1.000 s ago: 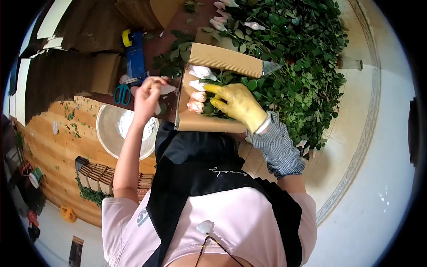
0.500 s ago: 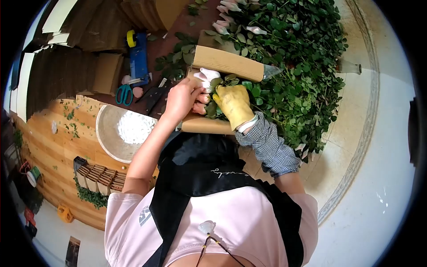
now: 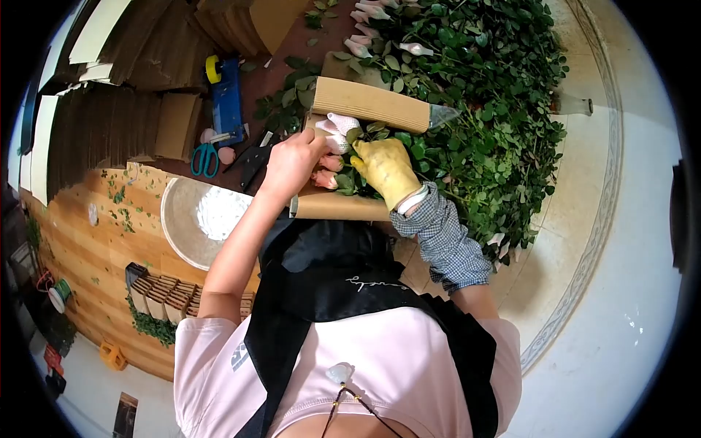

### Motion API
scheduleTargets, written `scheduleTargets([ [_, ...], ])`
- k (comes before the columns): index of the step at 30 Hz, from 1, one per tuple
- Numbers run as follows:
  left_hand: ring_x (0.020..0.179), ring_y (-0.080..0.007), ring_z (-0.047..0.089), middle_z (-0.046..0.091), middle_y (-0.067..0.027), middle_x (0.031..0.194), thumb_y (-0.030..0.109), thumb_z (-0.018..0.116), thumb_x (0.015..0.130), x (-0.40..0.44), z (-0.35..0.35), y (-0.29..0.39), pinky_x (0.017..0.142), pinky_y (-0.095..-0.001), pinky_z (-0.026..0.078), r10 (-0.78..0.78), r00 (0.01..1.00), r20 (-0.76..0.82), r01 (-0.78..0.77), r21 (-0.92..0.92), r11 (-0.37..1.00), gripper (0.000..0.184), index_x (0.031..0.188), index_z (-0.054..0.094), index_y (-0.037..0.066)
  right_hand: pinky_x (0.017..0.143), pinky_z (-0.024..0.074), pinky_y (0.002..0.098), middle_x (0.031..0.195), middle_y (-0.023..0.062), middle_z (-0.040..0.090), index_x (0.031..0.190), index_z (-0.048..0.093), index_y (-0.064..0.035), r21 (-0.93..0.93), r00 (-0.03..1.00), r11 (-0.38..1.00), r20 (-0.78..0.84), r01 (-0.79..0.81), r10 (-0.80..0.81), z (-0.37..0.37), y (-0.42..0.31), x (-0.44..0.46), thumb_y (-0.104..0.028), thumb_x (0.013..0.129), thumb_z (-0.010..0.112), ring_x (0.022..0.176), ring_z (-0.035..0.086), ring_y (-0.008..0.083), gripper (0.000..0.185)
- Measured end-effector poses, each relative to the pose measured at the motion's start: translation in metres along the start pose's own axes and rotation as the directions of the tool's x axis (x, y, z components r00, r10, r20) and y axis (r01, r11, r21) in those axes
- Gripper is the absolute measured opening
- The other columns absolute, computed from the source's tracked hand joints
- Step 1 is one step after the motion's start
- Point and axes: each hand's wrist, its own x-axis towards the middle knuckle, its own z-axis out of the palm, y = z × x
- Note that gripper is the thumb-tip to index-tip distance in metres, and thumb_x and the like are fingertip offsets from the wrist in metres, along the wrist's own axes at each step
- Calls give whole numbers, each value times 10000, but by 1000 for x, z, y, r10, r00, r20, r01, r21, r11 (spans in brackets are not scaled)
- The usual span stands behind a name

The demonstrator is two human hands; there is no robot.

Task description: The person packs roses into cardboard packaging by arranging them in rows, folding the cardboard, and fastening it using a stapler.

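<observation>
My left hand [image 3: 289,166], bare, has its fingers pinched together at a rose head in white netting [image 3: 339,143]. My right hand [image 3: 387,172], in a yellow glove, is curled round leafy rose stems just right of the heads. A folded piece of corrugated cardboard [image 3: 372,102] lies around the roses, its upper flap above them and its lower edge near my apron. Another netted rose [image 3: 340,122] sits at the top of the row, with bare pinkish roses [image 3: 325,177] below. My fingers partly hide the heads.
A large pile of leafy stems [image 3: 489,124] spreads to the right. At the left are a basin [image 3: 175,226] of white pieces, teal scissors [image 3: 205,160], a blue tape dispenser [image 3: 227,102] and cardboard stacks [image 3: 102,131]. A black tool [image 3: 253,162] lies beside my left hand.
My left hand has moved right, from beside the cardboard onto the rose heads. My gloved fingers were spread over the roses and are now curled round the stems.
</observation>
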Motion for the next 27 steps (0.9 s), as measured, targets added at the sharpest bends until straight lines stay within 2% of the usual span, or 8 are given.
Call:
scheduleTargets([
  [8,718,-259,643,558,-58,775,128,684,756,-6,8,-11,582,-374,527,179,983,-49,-180,-8,984,140,744,549,94,610,526,387,716,94,695,735,698,-87,-202,972,972,170,-124,159,32,1,11,-252,862,651,671,678,275,214],
  [11,641,-256,600,483,-68,723,97,701,760,-13,11,-21,543,-358,507,171,951,-256,-159,66,985,191,719,514,91,589,549,332,797,29,756,798,779,-165,-216,967,966,179,-140,180,37,-2,12,-152,842,621,772,735,197,165],
  [15,598,-292,589,512,-83,714,97,711,817,-19,-13,-46,498,-376,474,-99,842,-531,186,112,976,208,723,526,82,572,505,392,663,53,689,677,709,-159,-246,995,966,40,-79,92,47,4,6,-207,848,611,652,676,248,203],
  [17,595,-330,589,563,-120,682,216,667,920,-25,-28,-47,525,-418,471,-304,838,-452,375,73,924,291,717,561,36,587,523,385,736,52,727,748,742,-164,-285,981,954,137,-96,140,41,-2,12,-215,890,587,703,703,244,217],
  [19,616,-355,609,613,-171,677,345,597,984,-26,-21,-44,577,-441,485,-540,836,-96,536,-60,842,428,749,626,-11,625,552,368,837,38,757,817,766,-162,-283,953,956,261,-79,156,26,-6,17,-229,904,581,775,730,229,216],
  [20,697,-368,661,654,-213,724,403,563,995,-16,-27,-29,636,-440,499,-640,769,12,610,-313,728,486,796,673,-26,626,552,367,838,37,757,821,767,-163,-286,956,955,252,-75,150,24,-8,18,-227,904,581,780,731,228,214],
  [23,836,-372,701,687,-232,842,334,638,949,2,6,-11,725,-401,533,-467,878,109,457,-479,749,343,997,730,8,612,552,353,834,32,760,840,772,-162,-310,956,948,249,-75,157,20,-9,14,-188,889,592,789,736,210,188],
  [27,813,-362,700,675,-244,836,242,660,930,6,28,-3,699,-399,530,-461,887,25,422,-449,788,265,918,714,-17,612,544,370,781,67,743,767,761,-143,-222,960,959,177,-176,217,24,-9,15,-210,876,596,743,724,239,209],
])
